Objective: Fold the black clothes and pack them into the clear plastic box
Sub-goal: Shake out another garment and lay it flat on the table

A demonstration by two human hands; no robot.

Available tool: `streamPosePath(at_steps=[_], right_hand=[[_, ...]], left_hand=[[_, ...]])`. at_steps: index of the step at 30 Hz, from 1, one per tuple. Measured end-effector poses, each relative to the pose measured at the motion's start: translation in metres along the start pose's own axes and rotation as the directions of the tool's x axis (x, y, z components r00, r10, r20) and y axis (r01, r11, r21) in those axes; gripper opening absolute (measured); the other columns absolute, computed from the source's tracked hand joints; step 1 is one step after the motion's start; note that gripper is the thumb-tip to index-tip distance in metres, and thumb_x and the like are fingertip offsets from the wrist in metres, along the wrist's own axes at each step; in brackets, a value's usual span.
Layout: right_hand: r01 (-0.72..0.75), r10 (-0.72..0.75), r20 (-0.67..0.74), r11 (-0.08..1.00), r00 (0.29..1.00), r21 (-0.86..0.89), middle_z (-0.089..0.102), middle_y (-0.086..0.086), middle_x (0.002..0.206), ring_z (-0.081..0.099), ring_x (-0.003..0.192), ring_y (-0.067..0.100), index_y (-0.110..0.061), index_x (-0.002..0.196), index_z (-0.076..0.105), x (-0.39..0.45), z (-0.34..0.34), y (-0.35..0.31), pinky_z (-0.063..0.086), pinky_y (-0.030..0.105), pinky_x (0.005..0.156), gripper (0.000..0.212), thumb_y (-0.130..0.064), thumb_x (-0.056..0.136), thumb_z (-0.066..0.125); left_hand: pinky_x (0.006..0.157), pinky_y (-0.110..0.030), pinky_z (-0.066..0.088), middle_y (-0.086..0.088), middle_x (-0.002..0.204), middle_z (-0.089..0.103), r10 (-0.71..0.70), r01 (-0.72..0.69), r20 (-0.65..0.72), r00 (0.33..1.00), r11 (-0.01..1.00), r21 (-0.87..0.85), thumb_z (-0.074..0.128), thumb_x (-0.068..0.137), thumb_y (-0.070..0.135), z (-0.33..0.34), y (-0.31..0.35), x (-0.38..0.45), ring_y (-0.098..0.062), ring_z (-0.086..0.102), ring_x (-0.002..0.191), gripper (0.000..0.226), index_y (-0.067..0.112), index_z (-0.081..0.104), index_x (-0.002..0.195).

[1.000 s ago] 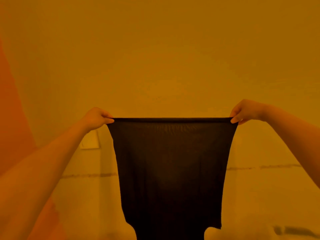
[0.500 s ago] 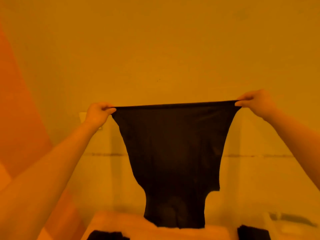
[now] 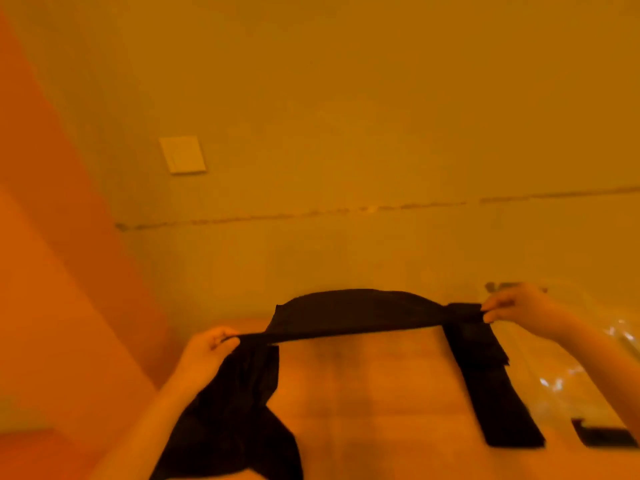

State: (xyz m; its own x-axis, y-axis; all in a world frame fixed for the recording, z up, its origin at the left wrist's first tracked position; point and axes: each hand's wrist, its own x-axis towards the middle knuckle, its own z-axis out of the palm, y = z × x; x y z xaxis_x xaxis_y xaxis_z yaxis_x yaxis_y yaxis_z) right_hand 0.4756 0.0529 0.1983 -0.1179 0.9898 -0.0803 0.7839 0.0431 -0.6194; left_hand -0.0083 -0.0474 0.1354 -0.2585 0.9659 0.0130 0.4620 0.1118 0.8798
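A black garment (image 3: 360,317) stretches between my two hands just above a flat orange-lit surface (image 3: 374,393). My left hand (image 3: 204,351) pinches its left end, and dark cloth hangs down below that hand in a bunch. My right hand (image 3: 512,303) pinches the right end, from which a long black strip (image 3: 495,393) trails down over the surface. The clear plastic box (image 3: 595,344) lies behind and below my right hand at the right edge; its inside is blurred by reflections.
A plain wall with a horizontal seam and a square wall switch (image 3: 183,154) fills the upper view. An orange panel (image 3: 52,271) stands at the left. A small dark flat object (image 3: 606,438) lies at the lower right.
Both hands have come down from chest height to just above the surface, and the view has tilted down. The garment, which hung flat, now sags across the surface.
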Motion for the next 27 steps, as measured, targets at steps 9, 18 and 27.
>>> streamPosePath(at_steps=[9, 18, 27], right_hand=[[-0.152, 0.153, 0.149, 0.988, 0.977, -0.021, 0.065, 0.002, 0.064, 0.060, 0.069, 0.017, -0.021, 0.059, 0.067, -0.060, 0.054, 0.039, 0.039, 0.022, 0.061, 0.026, 0.000, 0.073, 0.075], [-0.137, 0.147, 0.133, 0.988, 0.980, -0.078, 0.066, 0.006, 0.066, 0.062, 0.070, 0.022, -0.015, 0.068, 0.068, 0.022, 0.020, 0.017, 0.048, 0.033, 0.069, 0.016, -0.002, 0.075, 0.073], [0.127, -0.099, -0.346, 0.990, 0.933, 0.057, 0.065, 0.023, 0.089, 0.059, 0.075, 0.015, 0.004, 0.095, 0.070, 0.134, -0.087, -0.065, 0.038, 0.023, 0.064, 0.018, 0.000, 0.077, 0.069]], left_hand=[[0.055, -0.011, 0.037, 0.004, 0.066, 0.059, -0.027, -0.073, 0.315, 0.949, 0.950, 0.302, 0.058, 0.090, 0.008, 0.016, -0.034, -0.046, 0.002, 0.053, 0.053, 0.022, 0.023, 0.062, 0.074], [0.069, -0.017, 0.042, 0.001, 0.070, 0.057, -0.089, 0.040, 0.217, 0.972, 0.975, 0.220, 0.056, 0.088, -0.003, 0.020, 0.030, 0.046, -0.002, 0.052, 0.062, 0.020, 0.009, 0.062, 0.073], [0.063, -0.023, 0.034, -0.023, 0.097, 0.065, 0.210, -0.152, -0.245, 0.946, 0.960, 0.235, 0.058, 0.088, 0.004, -0.010, 0.173, 0.175, -0.009, 0.054, 0.075, 0.018, -0.005, 0.066, 0.102]])
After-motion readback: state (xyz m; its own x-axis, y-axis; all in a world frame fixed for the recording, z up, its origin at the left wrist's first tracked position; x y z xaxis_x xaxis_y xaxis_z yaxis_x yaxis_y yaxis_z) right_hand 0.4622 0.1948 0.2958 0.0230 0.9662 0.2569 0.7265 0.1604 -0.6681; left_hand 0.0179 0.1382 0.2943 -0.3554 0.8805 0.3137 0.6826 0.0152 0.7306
